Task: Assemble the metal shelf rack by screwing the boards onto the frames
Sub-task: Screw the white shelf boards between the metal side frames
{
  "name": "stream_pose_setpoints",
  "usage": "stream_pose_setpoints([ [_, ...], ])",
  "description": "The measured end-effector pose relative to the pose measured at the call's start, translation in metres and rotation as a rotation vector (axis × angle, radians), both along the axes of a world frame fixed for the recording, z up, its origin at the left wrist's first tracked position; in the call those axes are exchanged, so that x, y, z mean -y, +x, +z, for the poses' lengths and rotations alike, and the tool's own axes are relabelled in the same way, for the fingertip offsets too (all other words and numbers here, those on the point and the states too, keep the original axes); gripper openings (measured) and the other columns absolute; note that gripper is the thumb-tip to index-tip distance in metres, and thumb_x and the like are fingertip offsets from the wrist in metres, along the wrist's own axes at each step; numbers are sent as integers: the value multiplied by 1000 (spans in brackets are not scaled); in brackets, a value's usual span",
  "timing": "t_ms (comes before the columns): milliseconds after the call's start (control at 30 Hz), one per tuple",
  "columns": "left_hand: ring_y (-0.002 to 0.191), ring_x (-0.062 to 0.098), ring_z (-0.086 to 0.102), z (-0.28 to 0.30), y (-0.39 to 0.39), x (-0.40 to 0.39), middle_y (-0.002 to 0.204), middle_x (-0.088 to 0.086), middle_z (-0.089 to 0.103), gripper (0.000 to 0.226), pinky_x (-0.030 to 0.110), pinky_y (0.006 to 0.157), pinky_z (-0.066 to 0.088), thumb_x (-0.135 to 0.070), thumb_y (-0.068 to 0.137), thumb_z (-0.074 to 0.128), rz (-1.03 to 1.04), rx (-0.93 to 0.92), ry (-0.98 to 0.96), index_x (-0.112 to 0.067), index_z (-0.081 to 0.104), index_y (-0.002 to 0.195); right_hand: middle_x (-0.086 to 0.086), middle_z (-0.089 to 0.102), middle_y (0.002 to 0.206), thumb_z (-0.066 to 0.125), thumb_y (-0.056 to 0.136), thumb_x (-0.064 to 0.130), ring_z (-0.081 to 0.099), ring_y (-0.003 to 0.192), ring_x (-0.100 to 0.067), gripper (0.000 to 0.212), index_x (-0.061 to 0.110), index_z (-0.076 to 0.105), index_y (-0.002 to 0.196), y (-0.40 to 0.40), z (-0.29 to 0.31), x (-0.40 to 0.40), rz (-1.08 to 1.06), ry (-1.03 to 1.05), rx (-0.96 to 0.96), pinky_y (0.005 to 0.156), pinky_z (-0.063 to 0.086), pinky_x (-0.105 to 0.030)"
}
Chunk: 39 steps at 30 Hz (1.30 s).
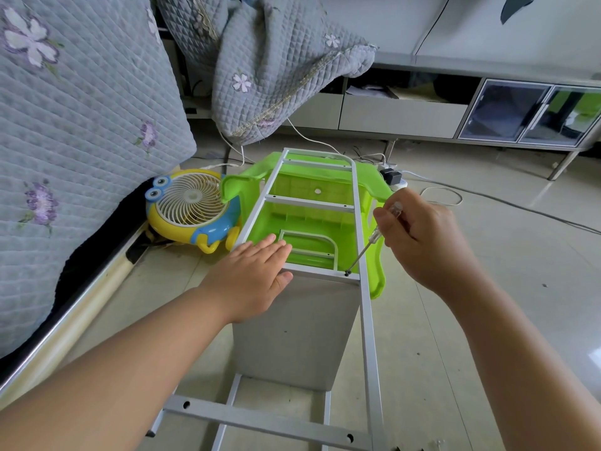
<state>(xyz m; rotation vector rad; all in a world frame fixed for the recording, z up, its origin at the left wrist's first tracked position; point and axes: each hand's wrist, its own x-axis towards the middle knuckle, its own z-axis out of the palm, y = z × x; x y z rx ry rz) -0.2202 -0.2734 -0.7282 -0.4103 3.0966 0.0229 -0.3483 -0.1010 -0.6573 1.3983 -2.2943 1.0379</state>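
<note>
Head view: my right hand (pixel 419 236) grips the screwdriver (pixel 374 237), angled down-left onto the screw (pixel 347 273); flat left hand (pixel 252 271) steadies the board (pixel 292 333).

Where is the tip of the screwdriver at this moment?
In the head view, right of centre, the screwdriver tip rests on a screw in the frame crossbar, above the board.

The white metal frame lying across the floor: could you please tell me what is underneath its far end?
A green plastic stool, lying tipped over, shows through the frame between its rungs, with a second, smaller frame piece inside it. What the stool rests on is hidden.
</note>
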Motion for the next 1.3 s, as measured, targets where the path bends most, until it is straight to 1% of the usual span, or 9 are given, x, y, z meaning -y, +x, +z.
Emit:
stream_pose_setpoints([
  [167,144,8,-6,0,1,0,157,-6,0,104,26,115,-2,-53,55,-25,-9,1,-5,-18,-1,149,9,42,53,50,92,22,36,48,-5,15,11,52,82,-1,18,0,-14,226,0,46,25,-15],
  [267,144,9,-6,0,2,-1,157,-6,0,104,26,115,-2,-53,55,-26,-10,-2,-13,-19,-1,149,1,44,58,51,91,32,43,56,-19,28,13,46,72,-1,27,4,-80,378,-50,52,31,-26],
  [433,144,8,-7,-1,2,0,157,-7,-1,106,25,115,-2,-58,55,-28,-11,6,-20,-19,-2,149,0,38,58,39,93,48,39,60,-21,48,18,34,56,2,34,14,-219,524,-134,47,25,-24],
  [667,144,8,-4,1,3,-1,157,-6,2,103,25,115,0,-53,55,-25,-12,-6,-19,-19,1,149,9,40,64,34,98,26,43,68,-21,23,9,50,99,10,39,12,-23,518,34,60,29,-28],
  [800,144,8,-4,2,2,-2,157,-7,2,104,26,115,0,-53,55,-25,-6,10,-24,-19,0,149,1,37,59,38,96,36,34,53,-13,37,9,43,71,7,44,17,-73,613,-113,49,26,-27],
  [933,144,9,-4,2,3,-1,157,-6,3,104,26,115,1,-54,55,-25,-9,26,-20,-19,1,149,-3,34,60,34,96,34,40,65,-25,47,12,31,55,2,49,27,-198,704,-197,46,21,-23],
  [1033,144,9,-3,2,2,-1,157,-7,4,106,28,115,1,-54,53,-25,-6,38,-15,-19,2,149,1,33,63,34,96,26,42,72,-25,35,9,43,67,0,52,29,-193,832,-282,47,23,-21],
  [1167,144,8,-2,4,1,-1,157,-9,6,94,28,115,3,-54,65,-20,-6,44,-4,-20,6,149,0,49,79,36,97,26,45,76,-24,23,15,51,109,10,59,26,-12,986,-346,62,38,-25],
  [1300,144,8,-2,6,1,-4,157,-9,5,63,28,115,2,-43,90,-1,10,52,2,-20,5,149,5,33,68,38,97,26,41,76,-21,15,13,47,97,16,69,25,63,1182,-371,61,34,-26],
])
